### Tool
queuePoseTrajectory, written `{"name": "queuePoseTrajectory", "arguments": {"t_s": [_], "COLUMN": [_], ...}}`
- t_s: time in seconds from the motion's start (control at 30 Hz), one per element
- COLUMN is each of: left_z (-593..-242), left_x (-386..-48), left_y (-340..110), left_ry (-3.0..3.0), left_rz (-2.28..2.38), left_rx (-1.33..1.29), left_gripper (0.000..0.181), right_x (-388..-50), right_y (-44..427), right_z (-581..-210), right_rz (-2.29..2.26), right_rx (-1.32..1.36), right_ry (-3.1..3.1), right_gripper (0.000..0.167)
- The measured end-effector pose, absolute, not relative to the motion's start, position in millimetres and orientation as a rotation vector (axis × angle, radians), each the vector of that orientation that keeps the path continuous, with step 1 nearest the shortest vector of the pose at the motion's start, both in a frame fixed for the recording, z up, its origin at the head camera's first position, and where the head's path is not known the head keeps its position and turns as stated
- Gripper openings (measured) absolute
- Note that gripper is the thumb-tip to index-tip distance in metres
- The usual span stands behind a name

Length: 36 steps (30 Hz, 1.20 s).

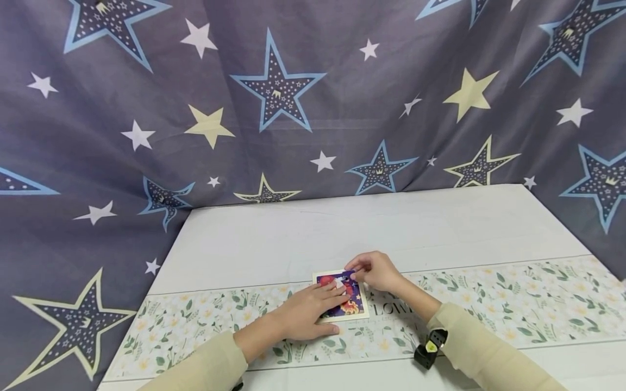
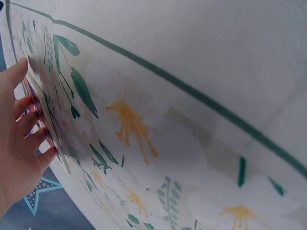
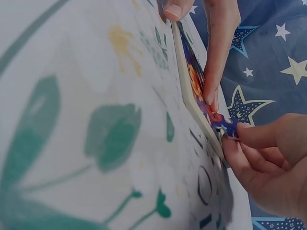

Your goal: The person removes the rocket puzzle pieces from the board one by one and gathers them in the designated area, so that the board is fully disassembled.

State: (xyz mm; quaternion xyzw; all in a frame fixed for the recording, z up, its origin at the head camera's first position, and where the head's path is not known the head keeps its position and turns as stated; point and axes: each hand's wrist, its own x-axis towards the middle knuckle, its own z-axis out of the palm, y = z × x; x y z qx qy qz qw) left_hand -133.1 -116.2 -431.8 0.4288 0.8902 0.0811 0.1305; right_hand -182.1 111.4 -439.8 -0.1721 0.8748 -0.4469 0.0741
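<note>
A small square picture board (image 1: 364, 307) with a pale frame and a purple, red and orange picture lies on the table. My left hand (image 1: 305, 312) rests on it with spread, fairly straight fingers, the thumb on the cloth beside its near edge. At the far right corner my right hand (image 1: 376, 271) pinches a small purple piece (image 3: 230, 128) between thumb and fingers, tilted up from the board in the right wrist view. In the left wrist view the left hand (image 2: 21, 139) covers much of the board (image 2: 48, 112).
The white table (image 1: 293, 233) has a band of printed flowers (image 1: 489, 304) and lettering beside the board. A starry grey curtain (image 1: 313, 108) hangs behind and at both sides. A black device (image 1: 430, 348) sits at the right sleeve.
</note>
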Motion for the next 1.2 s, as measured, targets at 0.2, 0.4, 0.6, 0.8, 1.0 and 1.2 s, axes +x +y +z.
{"name": "queuePoseTrajectory", "arguments": {"t_s": [0.2, 0.4, 0.6, 0.8, 1.0, 1.2], "left_z": [-432, -433, -433, -433, -433, -431], "left_x": [-133, -133, -133, -133, -132, -131], "left_y": [-117, -116, -116, -117, -118, -118], "left_ry": [2.582, 2.581, 2.589, 2.596, 2.598, 2.589], "left_rz": [0.240, 0.225, 0.215, 0.204, 0.204, 0.208], "left_rx": [1.249, 1.246, 1.245, 1.250, 1.252, 1.256], "left_gripper": [0.066, 0.066, 0.066, 0.066, 0.066, 0.066], "right_x": [-183, -183, -182, -179, -178, -174], "right_y": [113, 124, 142, 162, 185, 206], "right_z": [-442, -443, -443, -444, -445, -441], "right_rz": [-1.461, -1.527, -1.483, -1.519, -1.449, -1.453], "right_rx": [-0.247, -0.081, -0.011, 0.007, -0.029, -0.049], "right_ry": [2.558, 2.484, 2.502, 2.455, 2.517, 2.532], "right_gripper": [0.016, 0.015, 0.016, 0.020, 0.022, 0.024]}}
